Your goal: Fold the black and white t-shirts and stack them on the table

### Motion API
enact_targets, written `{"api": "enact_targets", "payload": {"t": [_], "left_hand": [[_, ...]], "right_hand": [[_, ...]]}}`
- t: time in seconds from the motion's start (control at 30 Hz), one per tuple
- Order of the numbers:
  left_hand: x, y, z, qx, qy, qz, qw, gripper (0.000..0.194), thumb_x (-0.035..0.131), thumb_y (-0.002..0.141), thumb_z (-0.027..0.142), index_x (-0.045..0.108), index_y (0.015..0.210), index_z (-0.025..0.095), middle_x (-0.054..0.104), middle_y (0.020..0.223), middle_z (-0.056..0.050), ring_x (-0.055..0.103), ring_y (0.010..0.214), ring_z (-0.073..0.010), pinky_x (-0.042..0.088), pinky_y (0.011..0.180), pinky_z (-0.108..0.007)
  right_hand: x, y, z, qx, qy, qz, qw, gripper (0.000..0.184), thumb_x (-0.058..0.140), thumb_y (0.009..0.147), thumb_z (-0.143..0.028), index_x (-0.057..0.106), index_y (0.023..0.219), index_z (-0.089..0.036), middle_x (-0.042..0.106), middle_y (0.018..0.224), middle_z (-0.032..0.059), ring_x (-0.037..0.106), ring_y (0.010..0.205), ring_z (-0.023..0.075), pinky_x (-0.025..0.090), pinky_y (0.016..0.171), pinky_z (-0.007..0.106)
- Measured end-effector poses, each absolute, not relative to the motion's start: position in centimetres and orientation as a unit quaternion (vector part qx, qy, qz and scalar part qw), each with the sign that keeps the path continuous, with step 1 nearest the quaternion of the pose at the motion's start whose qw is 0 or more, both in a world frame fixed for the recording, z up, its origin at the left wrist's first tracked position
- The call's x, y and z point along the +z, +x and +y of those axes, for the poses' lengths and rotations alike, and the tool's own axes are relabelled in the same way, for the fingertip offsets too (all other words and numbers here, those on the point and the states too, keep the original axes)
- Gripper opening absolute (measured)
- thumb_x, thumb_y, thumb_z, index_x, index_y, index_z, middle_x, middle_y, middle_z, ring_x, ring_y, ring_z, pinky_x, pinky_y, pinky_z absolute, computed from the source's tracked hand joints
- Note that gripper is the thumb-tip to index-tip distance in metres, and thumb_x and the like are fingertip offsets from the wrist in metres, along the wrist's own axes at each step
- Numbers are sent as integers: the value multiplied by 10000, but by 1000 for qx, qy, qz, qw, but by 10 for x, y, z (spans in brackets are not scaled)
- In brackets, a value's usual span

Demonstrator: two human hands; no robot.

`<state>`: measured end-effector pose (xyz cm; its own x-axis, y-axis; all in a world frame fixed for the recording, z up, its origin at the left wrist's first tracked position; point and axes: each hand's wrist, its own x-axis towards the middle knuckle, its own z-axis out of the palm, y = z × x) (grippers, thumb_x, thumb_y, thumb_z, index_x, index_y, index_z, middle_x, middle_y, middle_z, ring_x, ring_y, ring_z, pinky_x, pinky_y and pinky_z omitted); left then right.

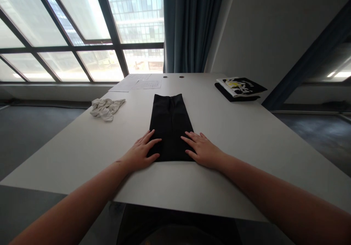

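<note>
A black folded garment [171, 124], which looks like a pair of trousers, lies flat in a long narrow shape on the white table [131, 124]. Its near edge faces me, and a crease runs down its middle. My left hand [142, 150] rests on the lower left side of the cloth, fingers spread. On the lower right side lies my right hand [201, 150], its fingers also stretched out and touching the fabric. Neither hand grips anything.
At the left of the table is a crumpled off-white cloth [105, 108]. A stack of folded clothes [240, 88], black with white and yellow print on top, sits at the back right. Paper sheets [146, 84] lie near the far edge, before a window and a blue curtain [189, 29].
</note>
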<state>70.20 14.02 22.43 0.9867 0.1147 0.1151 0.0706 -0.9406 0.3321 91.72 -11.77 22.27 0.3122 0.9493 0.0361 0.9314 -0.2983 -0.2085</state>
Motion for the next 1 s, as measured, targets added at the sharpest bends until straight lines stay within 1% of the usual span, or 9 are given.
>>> {"api": "enact_targets", "payload": {"t": [0.1, 0.17, 0.33, 0.4, 0.5, 0.63, 0.8, 0.9, 1.0], "left_hand": [[230, 703, 148, 46, 983, 53, 171, 579, 563, 1016, 482, 514, 1558, 283, 345, 1720, -99, 340, 1575, -331, 308, 1278, -555], [234, 699, 148, 40, 984, 36, 171, 526, 534, 1031, 466, 541, 1530, 300, 431, 1669, -90, 422, 1519, -318, 330, 1257, -554], [241, 668, 136, 56, 985, -33, 162, 458, 584, 1009, 460, 614, 1447, 330, 575, 1505, -92, 547, 1353, -329, 409, 1176, -533], [240, 658, 134, 58, 980, -63, 181, 438, 576, 1013, 455, 628, 1423, 313, 607, 1431, -98, 578, 1296, -316, 448, 1143, -491], [234, 666, 144, 86, 976, -37, 198, 405, 522, 1036, 446, 652, 1389, 297, 599, 1415, -102, 582, 1296, -305, 456, 1142, -470], [222, 732, 177, 129, 974, 88, 164, 485, 422, 1072, 490, 582, 1498, 324, 571, 1495, -95, 532, 1388, -319, 380, 1198, -561], [219, 847, 227, 104, 969, 152, 167, 548, 390, 1080, 507, 526, 1572, 309, 537, 1595, -88, 431, 1514, -313, 290, 1263, -533], [221, 895, 248, 100, 962, 164, 193, 554, 373, 1083, 511, 533, 1571, 302, 575, 1567, -81, 470, 1494, -303, 298, 1264, -515], [219, 916, 261, 118, 956, 174, 205, 529, 525, 1022, 452, 600, 1512, 270, 629, 1512, -79, 532, 1441, -301, 352, 1247, -481]], "right_hand": [[230, 916, -121, 45, -801, -590, 88, 648, 558, 1031, -480, 464, 1627, -244, 390, 1688, 160, 385, 1542, 377, 194, 1264, 692], [235, 913, -127, 36, -791, -603, 97, 632, 607, 1004, -488, 524, 1588, -262, 482, 1627, 163, 459, 1478, 390, 220, 1244, 703], [247, 899, -159, 49, -735, -661, 142, 512, 663, 973, -497, 678, 1429, -264, 652, 1356, 151, 601, 1218, 350, 434, 1104, 580], [245, 896, -169, 71, -705, -684, 173, 452, 633, 996, -500, 706, 1373, -262, 659, 1287, 140, 612, 1167, 321, 462, 1062, 540], [236, 908, -167, 65, -697, -675, 234, 395, 562, 1040, -482, 721, 1319, -253, 645, 1311, 138, 595, 1217, 306, 464, 1072, 508], [218, 953, -122, -6, -784, -576, 233, 427, 476, 1078, -437, 684, 1398, -245, 609, 1442, 147, 541, 1352, 319, 423, 1147, 524], [214, 1026, -37, -13, -866, -469, 171, 508, 491, 1085, -431, 591, 1532, -213, 508, 1600, 184, 442, 1496, 354, 289, 1242, 592], [219, 1064, 2, 21, -860, -460, 221, 445, 507, 1081, -387, 659, 1463, -216, 590, 1543, 130, 509, 1460, 304, 342, 1240, 499], [220, 1087, 18, 39, -856, -425, 293, 421, 584, 1032, -348, 712, 1398, -183, 676, 1442, 122, 610, 1360, 296, 430, 1187, 436]]}}
